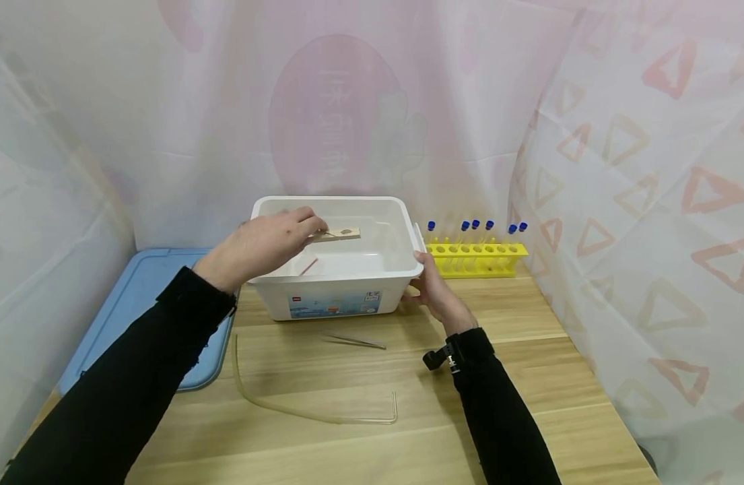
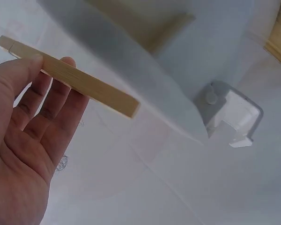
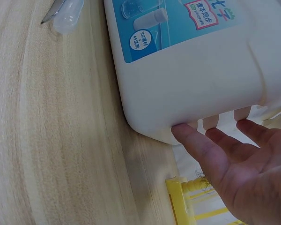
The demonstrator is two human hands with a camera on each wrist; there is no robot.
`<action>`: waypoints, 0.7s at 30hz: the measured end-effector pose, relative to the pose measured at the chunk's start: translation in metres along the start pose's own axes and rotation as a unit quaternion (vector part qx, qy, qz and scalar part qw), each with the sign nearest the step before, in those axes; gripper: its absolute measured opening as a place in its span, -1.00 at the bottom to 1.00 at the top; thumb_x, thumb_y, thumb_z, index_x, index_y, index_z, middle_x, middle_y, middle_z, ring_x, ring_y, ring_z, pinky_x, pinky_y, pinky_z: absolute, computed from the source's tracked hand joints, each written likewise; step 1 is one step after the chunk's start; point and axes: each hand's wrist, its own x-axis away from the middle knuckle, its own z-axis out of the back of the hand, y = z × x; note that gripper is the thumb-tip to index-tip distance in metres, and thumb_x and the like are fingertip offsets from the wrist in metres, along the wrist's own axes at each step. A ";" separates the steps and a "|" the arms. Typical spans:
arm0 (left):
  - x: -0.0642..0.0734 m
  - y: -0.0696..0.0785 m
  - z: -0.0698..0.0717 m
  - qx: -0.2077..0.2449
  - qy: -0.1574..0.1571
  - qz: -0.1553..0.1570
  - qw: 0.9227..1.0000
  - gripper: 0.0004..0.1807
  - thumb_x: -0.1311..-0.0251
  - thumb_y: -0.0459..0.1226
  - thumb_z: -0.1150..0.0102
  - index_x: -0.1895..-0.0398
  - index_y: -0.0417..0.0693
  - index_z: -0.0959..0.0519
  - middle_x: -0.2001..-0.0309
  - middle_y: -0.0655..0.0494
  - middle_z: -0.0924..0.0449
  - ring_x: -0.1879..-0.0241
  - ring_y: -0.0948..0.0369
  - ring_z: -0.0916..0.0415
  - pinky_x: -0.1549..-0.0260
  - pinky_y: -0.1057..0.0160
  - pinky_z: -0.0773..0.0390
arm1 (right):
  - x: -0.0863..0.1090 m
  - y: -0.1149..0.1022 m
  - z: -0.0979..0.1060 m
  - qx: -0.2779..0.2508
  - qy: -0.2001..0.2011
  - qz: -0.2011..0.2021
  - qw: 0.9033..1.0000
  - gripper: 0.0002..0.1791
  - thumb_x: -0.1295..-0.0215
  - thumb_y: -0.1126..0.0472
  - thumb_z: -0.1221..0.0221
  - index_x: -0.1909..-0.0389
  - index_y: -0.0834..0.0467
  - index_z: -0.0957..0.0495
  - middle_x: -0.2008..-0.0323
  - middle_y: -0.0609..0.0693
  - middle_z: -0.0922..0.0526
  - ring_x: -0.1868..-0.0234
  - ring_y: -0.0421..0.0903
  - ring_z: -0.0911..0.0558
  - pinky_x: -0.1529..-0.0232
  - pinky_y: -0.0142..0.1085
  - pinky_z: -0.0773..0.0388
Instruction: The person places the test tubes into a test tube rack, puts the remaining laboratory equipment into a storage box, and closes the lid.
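My left hand [image 1: 264, 244] pinches a wooden test tube clamp [image 1: 343, 235] between thumb and fingers, above the white plastic bin [image 1: 332, 298]. The left wrist view has the clamp's wooden bar [image 2: 79, 79] lying across the fingers, with a thin wire near the thumb. My right hand [image 1: 438, 296] rests at the bin's right side, fingertips against its wall. From the right wrist those fingers [image 3: 206, 150] look extended along the bin wall [image 3: 178, 98]. A thin reddish stick [image 1: 309, 267] lies inside the bin.
A yellow rack [image 1: 477, 250] with several blue-capped test tubes stands right of the bin. A blue lid [image 1: 190, 377] lies to the left. In front are metal tweezers [image 1: 356, 341] and a flexible tube [image 1: 287, 409] ending in a bent clear tube [image 1: 394, 407].
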 end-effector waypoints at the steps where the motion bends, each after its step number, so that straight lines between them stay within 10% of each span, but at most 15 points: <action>1: -0.001 -0.002 -0.001 0.001 -0.001 -0.002 1.000 -0.72 -0.78 -0.27 -0.29 -0.39 -0.12 -0.66 -0.12 -0.06 -0.76 0.10 0.03 -0.80 0.13 0.06 -0.86 | 0.000 0.000 0.000 0.000 -0.001 0.000 1.000 -0.02 -0.65 -0.50 0.29 -0.97 -0.24 0.05 -0.87 0.24 -0.16 -0.86 0.45 -0.27 -0.62 0.68 -0.39; 6: -0.006 -0.012 -0.003 0.011 -0.017 -0.012 1.000 -0.75 -0.83 -0.31 -0.19 -0.39 -0.18 -0.60 -0.13 -0.10 -0.77 0.17 0.05 -0.72 0.14 0.03 -0.81 | -0.001 0.001 0.001 -0.002 -0.001 -0.002 1.000 -0.03 -0.66 -0.52 0.28 -0.97 -0.27 0.06 -0.88 0.21 -0.15 -0.86 0.44 -0.26 -0.62 0.67 -0.41; 14: -0.016 -0.028 -0.006 0.159 -0.105 0.112 0.975 -0.54 -0.99 -0.06 0.33 -0.41 0.05 -0.61 -0.30 0.01 -0.81 0.05 0.10 -0.61 -0.16 -0.04 -0.61 | -0.002 0.002 0.000 -0.004 -0.004 -0.003 1.000 -0.02 -0.66 -0.52 0.28 -0.97 -0.23 0.07 -0.88 0.25 -0.15 -0.87 0.43 -0.26 -0.64 0.66 -0.40; 21: -0.017 -0.038 -0.014 0.211 -0.130 0.161 0.955 -0.39 -0.97 0.06 0.44 -0.35 0.10 -0.70 0.22 0.02 -0.54 0.26 0.11 -0.34 0.02 -0.02 -0.34 | -0.003 0.002 -0.002 -0.008 -0.005 0.001 1.000 -0.01 -0.66 -0.50 0.27 -0.97 -0.20 0.09 -0.87 0.29 -0.15 -0.86 0.46 -0.25 -0.64 0.68 -0.37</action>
